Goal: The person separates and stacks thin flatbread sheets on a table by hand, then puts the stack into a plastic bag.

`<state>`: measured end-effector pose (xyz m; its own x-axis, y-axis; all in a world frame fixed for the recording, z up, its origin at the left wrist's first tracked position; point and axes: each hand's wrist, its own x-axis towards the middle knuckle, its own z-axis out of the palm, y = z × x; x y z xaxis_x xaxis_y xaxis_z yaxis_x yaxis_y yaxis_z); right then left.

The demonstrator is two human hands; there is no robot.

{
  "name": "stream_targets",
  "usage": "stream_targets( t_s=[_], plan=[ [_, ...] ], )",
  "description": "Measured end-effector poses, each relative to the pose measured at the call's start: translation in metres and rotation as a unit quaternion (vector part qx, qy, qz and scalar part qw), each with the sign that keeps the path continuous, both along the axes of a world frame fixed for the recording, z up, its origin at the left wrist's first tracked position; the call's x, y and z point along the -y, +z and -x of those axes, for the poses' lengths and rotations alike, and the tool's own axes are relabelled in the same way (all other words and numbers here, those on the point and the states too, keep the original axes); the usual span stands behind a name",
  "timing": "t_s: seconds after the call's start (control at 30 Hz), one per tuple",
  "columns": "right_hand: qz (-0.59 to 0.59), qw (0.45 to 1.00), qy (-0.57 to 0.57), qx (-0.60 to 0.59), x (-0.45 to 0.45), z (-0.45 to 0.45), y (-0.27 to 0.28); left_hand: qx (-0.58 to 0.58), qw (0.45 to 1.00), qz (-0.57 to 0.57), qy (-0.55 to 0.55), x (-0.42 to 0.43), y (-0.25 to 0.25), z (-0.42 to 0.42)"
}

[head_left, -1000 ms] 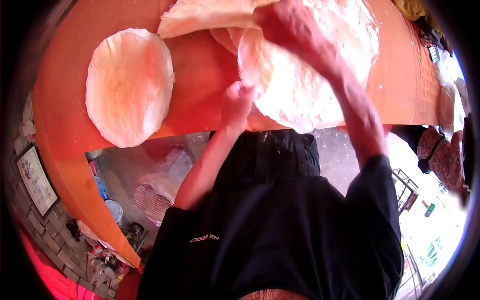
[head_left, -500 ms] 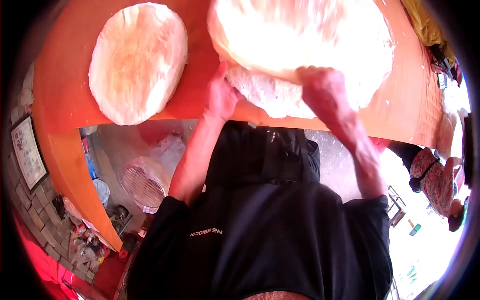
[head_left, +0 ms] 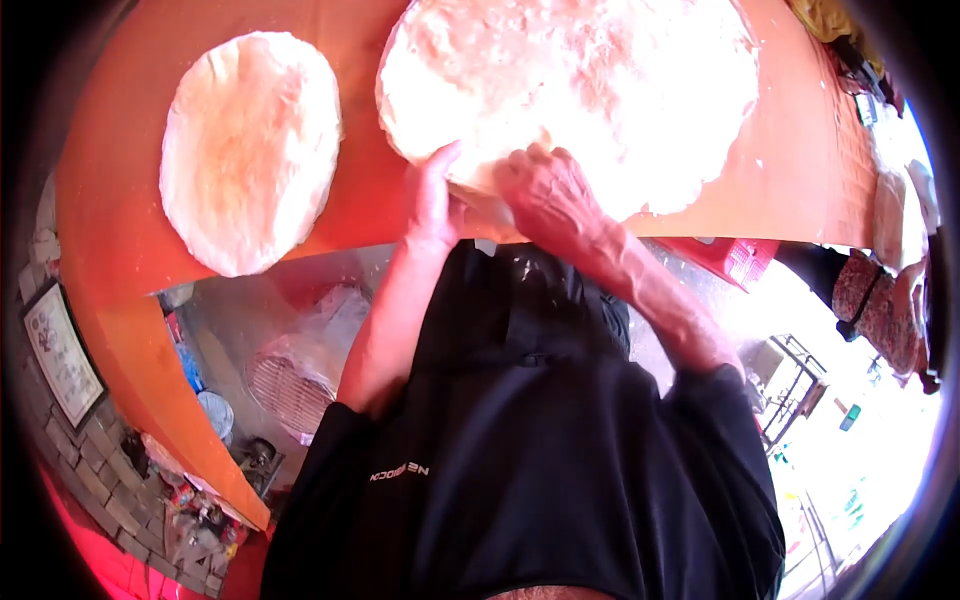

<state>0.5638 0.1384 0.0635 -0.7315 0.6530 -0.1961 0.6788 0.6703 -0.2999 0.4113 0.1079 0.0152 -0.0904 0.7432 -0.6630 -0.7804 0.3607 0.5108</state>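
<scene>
A large, pale flat bread [head_left: 570,90] lies at the top centre of the orange table [head_left: 365,195], parts of it washed out by glare. My left hand [head_left: 436,200] is at its lower left edge, thumb up against the bread, the edge between thumb and fingers. My right hand [head_left: 548,190] is closed on the near edge, its fingers curled over it, just right of my left hand. A second oval flat bread [head_left: 252,150] lies apart on the left, untouched.
Below the table stand a round wire rack [head_left: 290,390] with plastic over it and a red crate [head_left: 735,260]. A framed sheet [head_left: 63,355] is at the far left. A person in patterned clothing [head_left: 880,310] is at the right, near a metal frame [head_left: 795,380].
The upper bread has come down over the ones beneath, toward me and to the left. My right hand has moved left and down with its edge, close to my left hand.
</scene>
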Motion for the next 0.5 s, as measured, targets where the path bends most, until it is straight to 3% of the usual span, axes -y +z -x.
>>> stream_targets(
  t_s=[0.07, 0.13, 0.23, 0.3, 0.4, 0.47, 0.5],
  plan=[
    [-0.002, 0.985, -0.027, -0.170, 0.012, -0.011, 0.016, 0.045, 0.999, -0.023, -0.004, 0.003, -0.011, 0.014],
    [-0.011, 0.987, -0.025, -0.160, 0.021, -0.039, 0.027, 0.036, 0.999, -0.020, -0.001, 0.006, -0.011, 0.020],
    [-0.137, 0.978, -0.079, -0.139, 0.020, -0.079, 0.002, 0.076, 0.994, -0.076, 0.021, -0.005, -0.001, 0.031],
    [-0.183, 0.954, -0.116, -0.208, -0.001, -0.089, -0.021, 0.070, 0.991, -0.106, 0.032, -0.018, 0.017, 0.029],
    [-0.149, 0.949, -0.117, -0.251, -0.030, -0.076, 0.015, 0.094, 0.986, -0.138, 0.014, -0.033, 0.028, 0.047],
    [-0.125, 0.954, -0.077, -0.260, -0.054, -0.058, 0.048, 0.066, 0.984, -0.145, 0.082, -0.041, 0.061, 0.045],
    [-0.131, 0.963, -0.055, -0.227, -0.064, -0.048, 0.075, 0.136, 0.969, -0.192, 0.071, -0.043, 0.060, 0.054]
  ],
)
